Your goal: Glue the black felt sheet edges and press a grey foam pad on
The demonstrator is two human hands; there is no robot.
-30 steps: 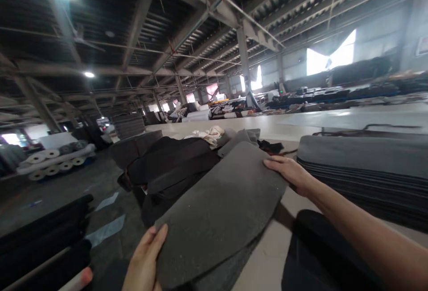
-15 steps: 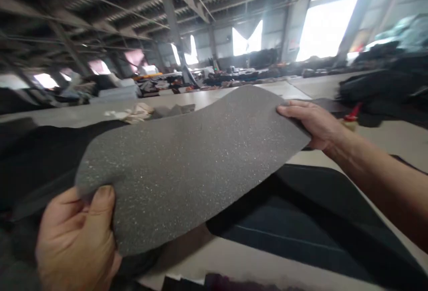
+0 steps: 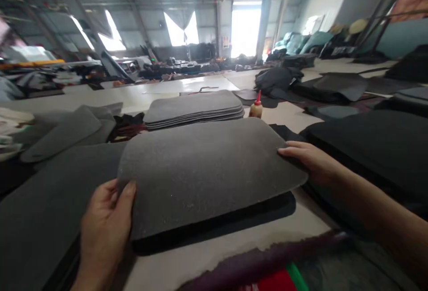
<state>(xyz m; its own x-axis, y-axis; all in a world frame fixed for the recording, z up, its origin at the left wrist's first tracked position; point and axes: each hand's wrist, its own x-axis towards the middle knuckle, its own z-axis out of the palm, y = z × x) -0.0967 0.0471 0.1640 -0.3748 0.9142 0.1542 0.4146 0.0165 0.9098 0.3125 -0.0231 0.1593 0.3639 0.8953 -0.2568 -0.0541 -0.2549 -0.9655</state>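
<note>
I hold a grey foam sheet (image 3: 203,170) flat just above a black pad (image 3: 234,219) that lies on the table (image 3: 200,264). My left hand (image 3: 107,228) grips the sheet's near left corner, thumb on top. On the far right edge, my right hand (image 3: 314,161) is closed on the sheet with the fingers over its top face. The black pad's edge shows under the sheet along its near and right sides.
A stack of grey foam sheets (image 3: 194,108) lies behind, with a small glue bottle with a red tip (image 3: 256,109) to its right. More grey pieces (image 3: 63,130) lie at left, dark fabric piles (image 3: 374,143) at right. A dark purple and red cloth (image 3: 267,268) sits at the near edge.
My view has swung right from the stacks at the table's end. Both hands carried the grey sheet across and lowered it flat over the black pad.
</note>
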